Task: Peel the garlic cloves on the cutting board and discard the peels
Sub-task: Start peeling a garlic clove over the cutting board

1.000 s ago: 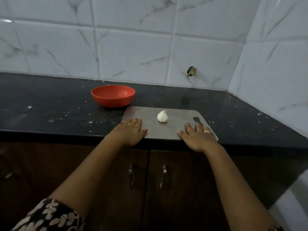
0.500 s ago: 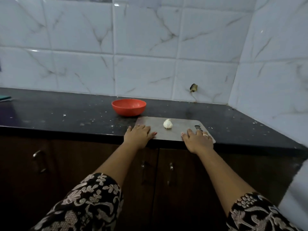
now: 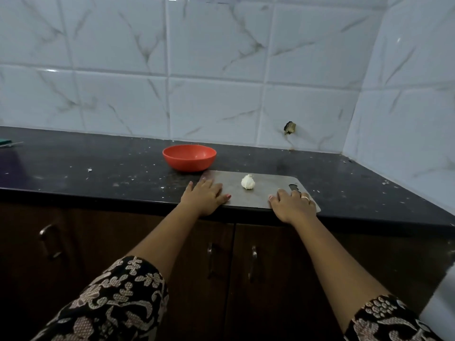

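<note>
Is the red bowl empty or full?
Empty as far as shows: the bowl stands upright, its visible inside plain red; the rim hides the near floor.

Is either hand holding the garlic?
No, the garlic lies alone on the cutting board between the left hand and right hand, both flat at its near edge.

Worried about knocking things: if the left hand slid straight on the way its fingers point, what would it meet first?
Likely the bowl, just beyond the far left corner of the board, though depth is hard to judge. The garlic lies right of the line from the left hand.
</note>
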Motion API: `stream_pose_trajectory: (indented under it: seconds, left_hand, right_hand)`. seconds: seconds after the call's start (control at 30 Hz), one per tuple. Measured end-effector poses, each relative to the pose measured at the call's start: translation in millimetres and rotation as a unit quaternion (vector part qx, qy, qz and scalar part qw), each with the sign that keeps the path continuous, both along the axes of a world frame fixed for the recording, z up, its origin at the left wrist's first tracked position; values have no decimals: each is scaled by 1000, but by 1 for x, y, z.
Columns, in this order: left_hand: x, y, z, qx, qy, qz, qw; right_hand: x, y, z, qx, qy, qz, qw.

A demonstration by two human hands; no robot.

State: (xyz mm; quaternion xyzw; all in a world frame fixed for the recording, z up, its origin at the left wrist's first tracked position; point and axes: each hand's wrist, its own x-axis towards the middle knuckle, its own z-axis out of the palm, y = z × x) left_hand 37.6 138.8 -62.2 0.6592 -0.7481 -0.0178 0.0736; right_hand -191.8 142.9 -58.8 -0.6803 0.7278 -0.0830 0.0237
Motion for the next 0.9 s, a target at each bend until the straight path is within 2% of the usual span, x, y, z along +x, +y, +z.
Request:
stream_pose_trajectory:
  seconds: [0.1, 0.17, 0.23, 0.37, 0.5, 0.57, 0.7, 0.9]
  left_hand:
    - [4, -8, 7, -97, 28, 37, 994]
    - [9, -16, 13, -173, 36, 72, 982]
    - [15, -28, 18, -196, 50, 103, 974]
    - [24, -57, 19, -166, 54, 140, 975]
    - [33, -86, 16, -188, 130, 118, 966]
    - [38, -91, 17, -199, 143, 114, 963]
    - [45, -79, 28, -193, 162, 105, 962]
    - [49, -58, 52, -111, 183, 101, 971]
  right_hand:
    - [9, -12, 11, -46, -15, 1, 999]
    - [19, -22, 20, -79, -59, 31, 995]
    - [30, -34, 22, -64, -106, 82, 989]
    - [47, -58, 9, -35, -143, 114, 983]
    - [54, -75, 0, -87, -148, 106, 979]
    - [55, -81, 0, -102, -191, 103, 971]
    - [51, -84, 5, -81, -338, 97, 933]
    - [42, -86, 16, -34, -369, 96, 924]
